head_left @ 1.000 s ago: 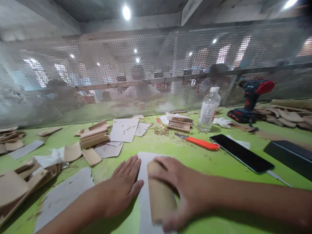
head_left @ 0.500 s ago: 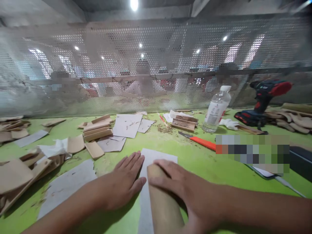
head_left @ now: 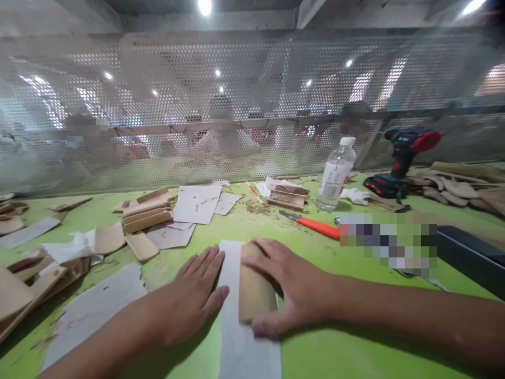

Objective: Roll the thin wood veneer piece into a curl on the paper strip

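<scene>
In the head view my right hand [head_left: 294,287] grips a curved, pale piece of bamboo [head_left: 256,289], with fingers over its far end and thumb at its near end. The piece lies with its rounded side up on a long pale grey strip of paper [head_left: 250,352]. My left hand [head_left: 193,297] rests flat, fingers stretched out, its fingertips at the strip's left edge. Nothing shows in that hand. The bamboo's underside is hidden, and my right thumb is slightly blurred.
An orange utility knife [head_left: 317,227], a water bottle [head_left: 335,176] and a cordless drill [head_left: 404,158] are to the right. Several bamboo pieces [head_left: 148,216] and grey sheets [head_left: 197,203] lie at left and centre. A perforated metal screen [head_left: 244,105] stands behind the table.
My right hand has pushed the bamboo piece away from me along the strip, so its near end now shows. My left hand stays flat. The view has swung slightly right.
</scene>
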A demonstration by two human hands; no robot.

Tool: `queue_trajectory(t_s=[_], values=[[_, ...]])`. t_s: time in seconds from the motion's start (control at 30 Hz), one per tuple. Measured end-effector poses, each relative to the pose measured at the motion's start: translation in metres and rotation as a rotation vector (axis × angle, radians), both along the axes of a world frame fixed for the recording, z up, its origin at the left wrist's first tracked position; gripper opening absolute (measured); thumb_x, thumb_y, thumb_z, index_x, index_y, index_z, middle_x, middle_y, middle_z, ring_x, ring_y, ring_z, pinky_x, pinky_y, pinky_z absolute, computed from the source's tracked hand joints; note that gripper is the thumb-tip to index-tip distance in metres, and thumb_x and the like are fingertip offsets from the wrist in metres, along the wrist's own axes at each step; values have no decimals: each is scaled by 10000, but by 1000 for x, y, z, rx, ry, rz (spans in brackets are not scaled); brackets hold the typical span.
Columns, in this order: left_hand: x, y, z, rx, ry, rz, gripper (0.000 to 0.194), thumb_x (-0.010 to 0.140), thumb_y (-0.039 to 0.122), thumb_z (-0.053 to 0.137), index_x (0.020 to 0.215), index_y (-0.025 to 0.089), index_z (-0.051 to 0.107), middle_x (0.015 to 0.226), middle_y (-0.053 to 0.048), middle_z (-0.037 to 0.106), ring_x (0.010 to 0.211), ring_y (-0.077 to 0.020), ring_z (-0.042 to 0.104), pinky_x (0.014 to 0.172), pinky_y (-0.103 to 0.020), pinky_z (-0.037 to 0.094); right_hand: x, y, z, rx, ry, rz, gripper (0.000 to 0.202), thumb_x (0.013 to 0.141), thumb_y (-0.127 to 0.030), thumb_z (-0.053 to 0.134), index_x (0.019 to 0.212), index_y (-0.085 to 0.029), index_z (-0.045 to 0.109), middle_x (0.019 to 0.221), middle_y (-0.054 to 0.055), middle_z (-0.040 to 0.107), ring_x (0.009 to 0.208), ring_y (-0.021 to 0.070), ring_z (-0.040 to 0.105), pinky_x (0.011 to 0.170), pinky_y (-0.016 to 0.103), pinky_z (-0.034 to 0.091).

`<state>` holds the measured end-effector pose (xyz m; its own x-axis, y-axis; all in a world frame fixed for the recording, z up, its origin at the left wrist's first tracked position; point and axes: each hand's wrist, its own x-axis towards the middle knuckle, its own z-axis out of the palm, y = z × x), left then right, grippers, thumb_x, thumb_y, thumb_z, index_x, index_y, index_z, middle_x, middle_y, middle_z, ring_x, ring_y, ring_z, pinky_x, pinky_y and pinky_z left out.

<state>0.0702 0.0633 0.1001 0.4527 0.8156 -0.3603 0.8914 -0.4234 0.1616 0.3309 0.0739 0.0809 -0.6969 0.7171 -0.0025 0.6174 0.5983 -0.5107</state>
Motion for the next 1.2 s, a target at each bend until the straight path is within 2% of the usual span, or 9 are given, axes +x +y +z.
queue_trajectory(t_s=[0.1, 0.23, 0.27, 0.4, 0.57, 0.7, 0.87, 1.03, 1.2], values=[[1, 1, 1, -24, 10, -10, 760, 1101, 552, 232, 1669, 73, 76, 1701, -95, -40, 1576, -291, -29, 1276, -545, 107, 0, -1, 0, -20, 27, 188, 1209, 486, -718, 889, 1549, -297, 496, 1701, 213, 224, 1518, 501, 280, 1212, 659, 237], [-1, 1, -1, 10, -8, 2, 779, 1097, 568, 230, 1668, 62, 74, 1704, -104, -18, 1576, -292, -21, 1278, -538, 109, -1, -2, 2, -19, -9, -22, 1161, 558, -750, 841, 1528, -194, 531, 1683, 277, 220, 1517, 534, 247, 1197, 684, 242], [-1, 1, -2, 14, -13, 0, 782, 1095, 572, 233, 1669, 63, 80, 1704, -104, -16, 1576, -295, -17, 1278, -538, 111, -1, -3, 1, -16, 4, -19, 1165, 562, -753, 835, 1530, -183, 526, 1682, 280, 218, 1517, 533, 249, 1196, 677, 252], [-2, -1, -2, -5, -24, -5, 784, 1091, 575, 249, 1669, 66, 106, 1700, -101, -19, 1575, -306, 2, 1277, -543, 120, -1, -4, -4, 0, 71, 208, 1210, 474, -742, 880, 1537, -298, 509, 1677, 198, 285, 1513, 495, 291, 1224, 644, 220], [-1, -1, -2, 17, 7, -2, 778, 1099, 549, 225, 1661, 35, 63, 1695, -117, -38, 1575, -290, -26, 1275, -546, 116, -1, 1, -2, 5, 3, -76, 1156, 595, -789, 795, 1530, -165, 523, 1684, 283, 205, 1516, 528, 250, 1201, 669, 256], [-2, 0, -4, 25, -46, -21, 779, 1096, 577, 247, 1668, 61, 131, 1693, -127, 4, 1571, -310, 13, 1271, -556, 142, -2, 0, -1, -36, 47, 135, 1207, 494, -773, 862, 1536, -273, 515, 1705, 214, 215, 1530, 515, 235, 1220, 664, 224], [-4, 0, -5, 35, -42, -10, 793, 1096, 577, 238, 1665, 41, 102, 1695, -128, -3, 1572, -309, -2, 1271, -563, 141, -2, 2, 4, -4, 6, -73, 1168, 585, -805, 796, 1530, -174, 528, 1693, 262, 211, 1523, 530, 240, 1208, 679, 249], [-3, 0, -5, 29, -45, -16, 794, 1095, 585, 246, 1668, 51, 113, 1697, -120, -2, 1574, -312, 2, 1275, -556, 138, -2, -2, 3, -47, 29, 110, 1210, 486, -783, 865, 1529, -272, 526, 1708, 218, 208, 1531, 508, 241, 1219, 656, 238], [1, -1, -4, 25, -8, 4, 791, 1097, 573, 226, 1670, 50, 72, 1706, -105, -9, 1578, -298, -10, 1282, -528, 125, -3, 6, -2, 21, 26, -56, 1195, 546, -799, 828, 1531, -192, 528, 1683, 269, 229, 1515, 519, 265, 1202, 676, 258]])
